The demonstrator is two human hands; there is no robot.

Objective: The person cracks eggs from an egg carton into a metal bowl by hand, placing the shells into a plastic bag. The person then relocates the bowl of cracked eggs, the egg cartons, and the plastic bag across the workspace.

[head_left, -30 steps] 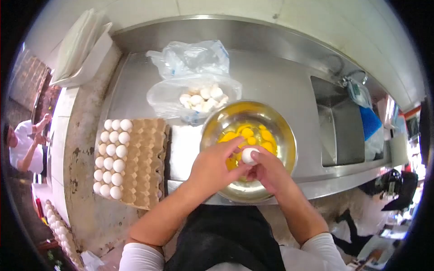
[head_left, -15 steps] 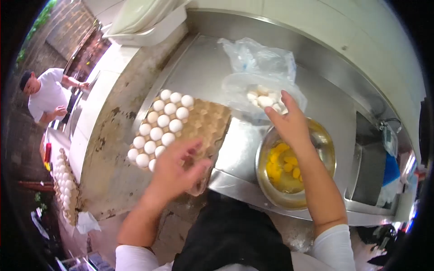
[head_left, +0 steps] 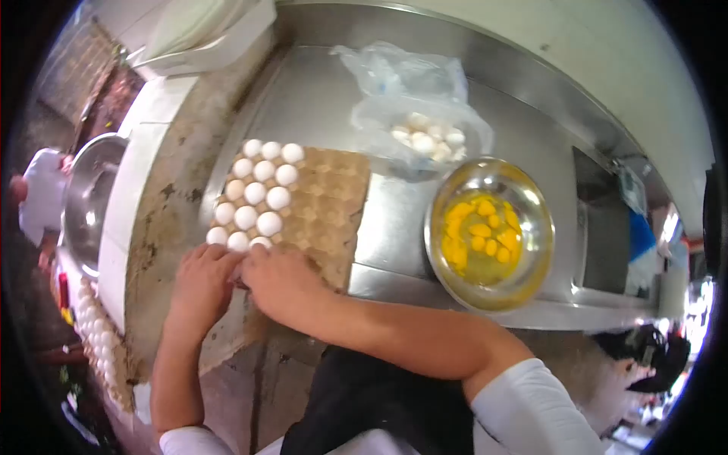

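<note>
A cardboard egg tray (head_left: 330, 197) lies on the counter, with white eggs (head_left: 255, 193) in its left columns and bare cups on its right. At its near left edge, my left hand (head_left: 203, 282) has its fingers bent and pressed together beside the front eggs. My right hand (head_left: 282, 279) is right next to it, fingers curled over the tray's front edge. Whatever either hand grips is hidden. To the right, a steel bowl (head_left: 537, 258) holds several yellow yolks (head_left: 479, 230) in clear liquid. Behind it, a clear plastic bag (head_left: 371, 120) contains white shells (head_left: 425, 144).
A sink (head_left: 603, 227) is at the right. On the far left are another steel bowl (head_left: 95, 197), a second tray of eggs (head_left: 97, 334) and another person in a white shirt (head_left: 44, 193). A white tub (head_left: 220, 49) stands at the back left.
My right hand has moved left from the plastic bag to the egg tray. My left hand has moved to the tray's near left edge, and its fingers have closed. The view has shifted.
</note>
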